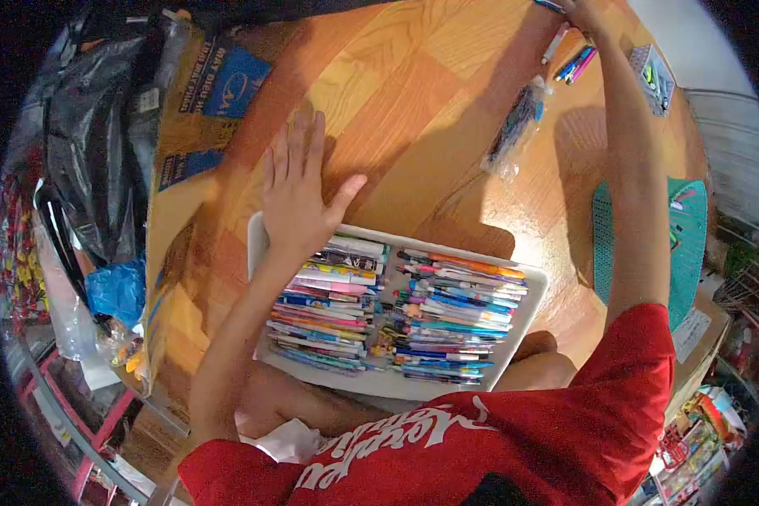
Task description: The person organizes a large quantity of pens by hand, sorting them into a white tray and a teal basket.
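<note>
My left hand (299,190) lies open, fingers stretched and thumb spread, over the wood-patterned surface at the far left corner of a white tray (256,244). Two columns of pens (460,316) fill the tray, laid side by side, many in clear wrappers. Stretched far forward, my right hand (584,15) is partly cut off by the top edge. Its fingers close on a slim blue pen-like item (550,4). Just below that hand lie a white pen (555,44) and several blue and pink pens (575,65).
A clear bag of dark pens (519,122) lies ahead of the tray. To the right stand a small patterned box (652,80) and a green perforated basket (690,240), partly behind my right arm. Black plastic bags (93,143) and a printed cardboard box (228,80) line the left.
</note>
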Available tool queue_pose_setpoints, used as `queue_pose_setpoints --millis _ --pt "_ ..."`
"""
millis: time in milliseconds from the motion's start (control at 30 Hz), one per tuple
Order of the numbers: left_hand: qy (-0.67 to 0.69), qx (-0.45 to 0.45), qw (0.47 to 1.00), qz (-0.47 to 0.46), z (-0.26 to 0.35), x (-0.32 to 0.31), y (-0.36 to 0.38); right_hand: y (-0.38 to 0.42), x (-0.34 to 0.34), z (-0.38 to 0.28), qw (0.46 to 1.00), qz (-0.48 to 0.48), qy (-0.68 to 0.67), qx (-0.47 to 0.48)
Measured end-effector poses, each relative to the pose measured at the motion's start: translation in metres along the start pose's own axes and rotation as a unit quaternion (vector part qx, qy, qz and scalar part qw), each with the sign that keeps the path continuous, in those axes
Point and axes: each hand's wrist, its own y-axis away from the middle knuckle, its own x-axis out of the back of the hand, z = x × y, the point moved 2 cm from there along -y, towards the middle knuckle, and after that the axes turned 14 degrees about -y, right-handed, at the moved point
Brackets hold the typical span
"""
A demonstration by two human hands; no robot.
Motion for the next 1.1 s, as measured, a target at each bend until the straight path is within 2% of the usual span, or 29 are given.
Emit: queue_pose_setpoints --millis 67,200,233,300,400,500,533,567,633,667,733,767,800,900,933,1000,1033,1100 --pt "0.004 -0.001 1.0 0.0 -0.001 0.0 -0.001 -0.005 0.011 -0.004 1.0 -0.001 0.005 0.004" --pt "0.014 0.004 1.0 -0.003 -0.001 -0.002 -0.002 -0.002 0.035 -0.055 0.999 0.004 -0.005 0.048" --pt "0.013 0.003 1.0 -0.005 -0.001 -0.002 -0.001 0.007 0.04 -0.08 0.996 -0.029 -0.019 0.079" --pt "0.01 0.007 1.0 -0.012 0.0 -0.004 0.0 0.034 0.05 -0.14 0.974 -0.155 -0.067 0.151" --pt "0.017 0.008 1.0 -0.004 -0.001 -0.004 -0.001 0.011 0.012 -0.126 0.942 -0.105 -0.114 0.299" --pt "0.02 0.01 1.0 0.007 0.0 -0.003 -0.001 -0.005 -0.004 -0.119 0.959 -0.162 0.135 0.192" --pt "0.02 0.009 1.0 0.011 0.0 -0.002 -0.001 -0.004 -0.012 -0.111 0.965 -0.137 0.11 0.196" --pt "0.028 0.009 0.999 0.014 0.002 0.0 -0.001 -0.004 -0.016 -0.107 0.957 -0.151 0.038 0.244" --pt "0.04 0.011 0.999 0.022 0.003 0.005 -0.001 -0.003 -0.02 -0.108 0.918 -0.175 -0.106 0.339" --pt "0.035 0.012 0.999 0.026 0.003 0.006 -0.001 0.003 -0.021 -0.099 0.899 -0.023 -0.084 0.429" --pt "0.027 0.015 0.999 0.034 0.004 0.004 0.0 0.006 -0.013 -0.111 0.943 -0.162 0.057 0.284" --pt "0.036 0.016 0.998 0.039 0.003 0.002 0.0 0.015 -0.006 -0.118 0.944 -0.227 0.128 0.203" --pt "0.044 0.019 0.998 0.044 0.002 -0.001 0.001 0.031 0.003 -0.132 0.951 -0.166 0.183 0.184" --pt "0.061 0.027 0.997 0.048 0.0 -0.003 0.002 0.04 0.018 -0.137 0.974 -0.124 0.132 0.133" --pt "0.067 0.029 0.996 0.048 0.001 -0.002 0.001 0.025 0.004 -0.112 0.975 -0.079 0.167 0.12" --pt "0.07 0.022 0.996 0.05 0.002 0.004 0.001 0.008 0.005 -0.047 0.977 -0.007 0.139 0.162" --pt "0.073 0.018 0.996 0.05 0.003 0.006 0.001 0.013 0.018 -0.04 0.975 0.027 0.126 0.183" --pt "0.077 0.025 0.995 0.055 0.001 0.001 0.003 0.037 0.037 -0.036 0.997 -0.072 -0.01 -0.021"
